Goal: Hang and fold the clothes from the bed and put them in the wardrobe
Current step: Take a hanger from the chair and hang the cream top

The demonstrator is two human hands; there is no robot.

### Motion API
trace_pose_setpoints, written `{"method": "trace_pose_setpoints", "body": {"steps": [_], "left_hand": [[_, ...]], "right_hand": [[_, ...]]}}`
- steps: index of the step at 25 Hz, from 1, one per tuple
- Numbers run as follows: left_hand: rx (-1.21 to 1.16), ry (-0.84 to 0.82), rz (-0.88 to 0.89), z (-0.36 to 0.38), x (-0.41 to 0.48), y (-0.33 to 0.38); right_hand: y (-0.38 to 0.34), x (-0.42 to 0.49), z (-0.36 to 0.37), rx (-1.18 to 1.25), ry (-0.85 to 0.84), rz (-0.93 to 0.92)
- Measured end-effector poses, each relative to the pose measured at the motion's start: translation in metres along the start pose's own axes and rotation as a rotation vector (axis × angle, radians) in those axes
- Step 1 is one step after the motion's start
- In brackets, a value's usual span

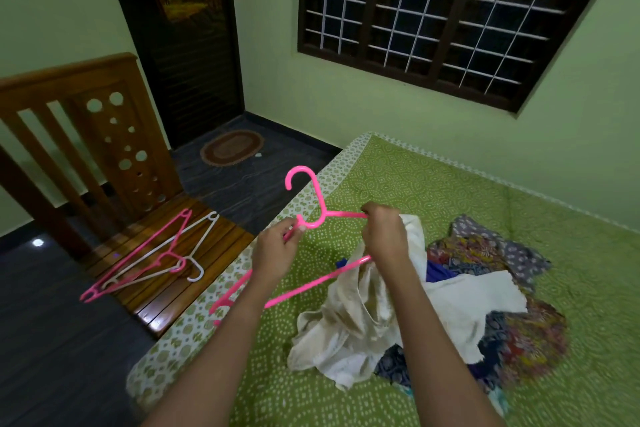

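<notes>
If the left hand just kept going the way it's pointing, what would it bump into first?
The left hand pinches the pink hanger by its neck, so that comes first. Past it the way looks free over the bed edge toward the floor, though depth is unclear.

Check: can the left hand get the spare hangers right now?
Probably not yet: the left hand pinches the pink hanger. The way to the spare hangers looks free, though.

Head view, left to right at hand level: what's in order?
Spare hangers on wooden slats → left hand → right hand → clothes pile. The held pink hanger and cream garment overlap the hands, so they are left out.
</notes>
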State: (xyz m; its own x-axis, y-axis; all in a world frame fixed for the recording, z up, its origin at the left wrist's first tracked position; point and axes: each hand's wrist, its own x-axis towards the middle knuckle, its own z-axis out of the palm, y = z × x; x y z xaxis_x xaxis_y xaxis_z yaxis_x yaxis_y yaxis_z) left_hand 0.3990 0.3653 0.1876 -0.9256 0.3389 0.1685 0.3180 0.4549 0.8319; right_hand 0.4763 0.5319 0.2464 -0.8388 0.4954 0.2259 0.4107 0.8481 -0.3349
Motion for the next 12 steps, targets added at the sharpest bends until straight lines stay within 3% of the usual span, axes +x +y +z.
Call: {"method": "trace_pose_setpoints", "body": {"steps": [3, 7, 10, 12], "left_hand": [[-0.085, -0.019, 0.037, 0.011, -0.001, 0.009], [-0.468, -0.121, 0.06, -0.001, 0.006, 0.006], [-0.464, -0.241, 0.088, -0.005, 0.008, 0.01], [-0.459, -0.293, 0.091, -0.008, 0.011, 0.01]], "right_hand": [[-0.024, -0.004, 0.003, 0.187, 0.082, -0.042], [0.01, 0.013, -0.023, 0.247, 0.18, 0.149], [0.012, 0.022, -0.027, 0.199, 0.135, 0.0], [0.012, 0.025, -0.028, 0.189, 0.148, -0.007]]}}
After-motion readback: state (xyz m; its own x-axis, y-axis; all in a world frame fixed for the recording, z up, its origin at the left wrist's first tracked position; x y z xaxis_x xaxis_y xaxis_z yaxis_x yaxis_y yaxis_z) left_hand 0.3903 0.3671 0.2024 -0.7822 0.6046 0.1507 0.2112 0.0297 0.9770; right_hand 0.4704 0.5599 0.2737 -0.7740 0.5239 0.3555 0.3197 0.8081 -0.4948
